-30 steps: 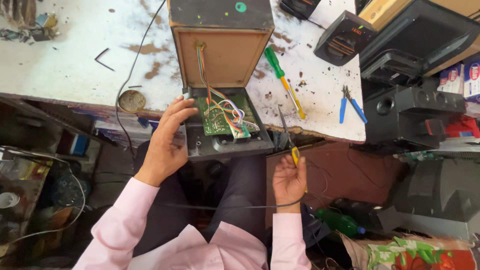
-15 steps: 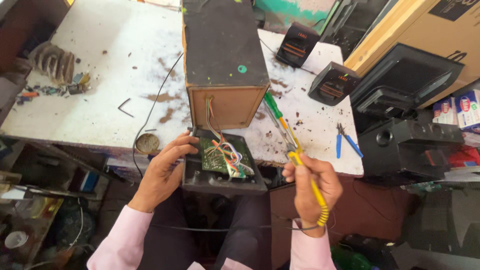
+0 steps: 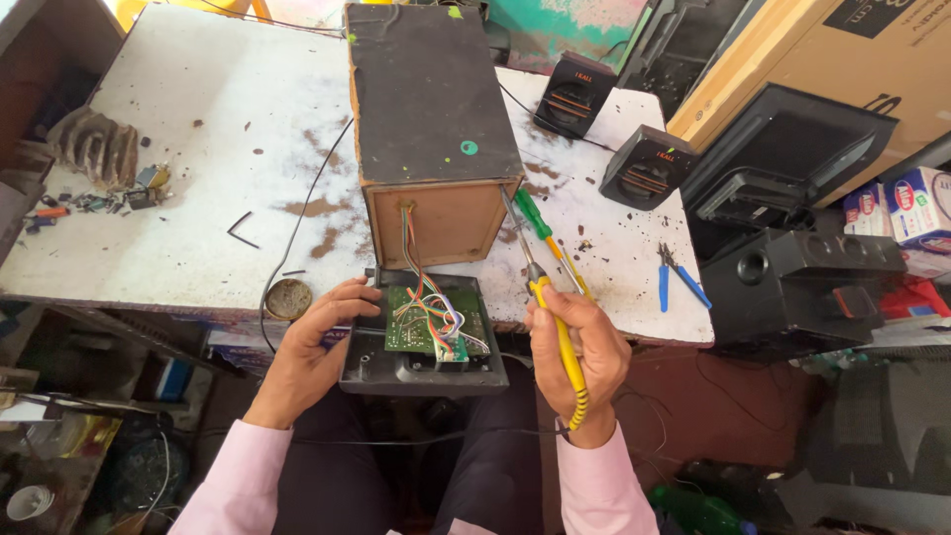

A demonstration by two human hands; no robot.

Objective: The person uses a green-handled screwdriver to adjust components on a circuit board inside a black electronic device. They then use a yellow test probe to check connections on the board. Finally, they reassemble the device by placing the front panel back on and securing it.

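Note:
My left hand (image 3: 315,335) grips the left edge of a dark plastic back panel (image 3: 416,372) that rests on my lap. A green circuit board (image 3: 428,322) is fixed on the panel, and coloured wires (image 3: 414,260) run from it into an open wooden speaker box (image 3: 428,129) on the white table (image 3: 188,178). My right hand (image 3: 580,357) is closed around the yellow handle of a soldering iron (image 3: 557,332), upright to the right of the board, its metal tip near the box's lower right corner.
A green-handled screwdriver (image 3: 535,223) and blue pliers (image 3: 676,277) lie on the table at right. Two small black speakers (image 3: 649,166) stand behind them. A round tin (image 3: 288,298), a bent metal key (image 3: 239,230) and scrap parts (image 3: 94,159) lie left. Black speaker cabinets (image 3: 792,277) crowd the right.
My right hand came up from my lap with the soldering iron to the panel's right side. The view has tilted, so more of the table and box shows.

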